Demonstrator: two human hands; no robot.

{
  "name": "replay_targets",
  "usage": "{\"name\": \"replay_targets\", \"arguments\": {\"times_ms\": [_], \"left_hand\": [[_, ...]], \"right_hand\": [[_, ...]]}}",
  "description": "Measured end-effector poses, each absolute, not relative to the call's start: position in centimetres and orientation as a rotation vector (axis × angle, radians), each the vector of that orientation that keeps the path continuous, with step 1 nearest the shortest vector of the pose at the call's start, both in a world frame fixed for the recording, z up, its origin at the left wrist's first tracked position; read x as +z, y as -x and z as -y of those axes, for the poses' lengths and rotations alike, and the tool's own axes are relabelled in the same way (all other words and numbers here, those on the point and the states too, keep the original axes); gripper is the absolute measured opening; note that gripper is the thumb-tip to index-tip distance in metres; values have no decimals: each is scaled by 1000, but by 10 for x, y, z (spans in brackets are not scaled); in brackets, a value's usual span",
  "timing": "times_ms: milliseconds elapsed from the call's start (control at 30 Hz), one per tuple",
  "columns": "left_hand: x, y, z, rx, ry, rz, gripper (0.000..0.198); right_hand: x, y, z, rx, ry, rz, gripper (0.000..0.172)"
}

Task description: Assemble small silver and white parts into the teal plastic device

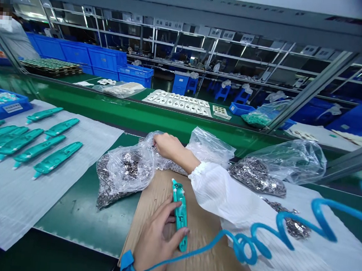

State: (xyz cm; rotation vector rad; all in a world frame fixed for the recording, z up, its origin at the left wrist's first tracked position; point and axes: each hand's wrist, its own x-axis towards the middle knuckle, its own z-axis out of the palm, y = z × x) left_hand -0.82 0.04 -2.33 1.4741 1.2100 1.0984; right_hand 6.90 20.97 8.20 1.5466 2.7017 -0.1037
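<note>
The green shell [180, 214] was over the cardboard [203, 256], gripped between the thumb and fingers of the left hand [154, 235]. It looked light, stiff and smooth — perhaps slightly slippery — so its long edges seemed the best hold, clear of the small white pieces [174, 190] near the tip. The right hand [169, 146] had its fingers curled among the clear bags [109, 190] of metal bits; whether they pinched anything, I could not tell. A coiled blue cord [211, 243] crossed before the white sleeve [226, 193], a likely snag. More shells [58, 157] lay leftward.
</note>
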Motion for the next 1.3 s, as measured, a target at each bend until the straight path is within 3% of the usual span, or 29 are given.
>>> {"name": "replay_targets", "arguments": {"times_ms": [300, 500, 600, 767, 967, 1300], "left_hand": [[-9, 16, -2, 1036, -1423, -1084, 41], [-8, 11, -1, 1050, -1401, -1156, 44], [-8, 8, -1, 1029, -1426, -1194, 44], [-2, 8, -1, 969, -1485, -1243, 45], [-3, 8, -1, 969, -1450, -1213, 45], [-6, 7, -2, 1004, -1399, -1166, 45]], "right_hand": [[91, -83, -201, -202, -1562, -2827, 24], [113, -151, -124, -488, -1716, -2838, 16], [97, -179, -68, -917, -1855, -2739, 19], [48, -179, -10, -1198, -1999, -2572, 24], [16, -164, -7, -1336, -2106, -2608, 23], [11, -161, -7, -1338, -2175, -2615, 21]]}}
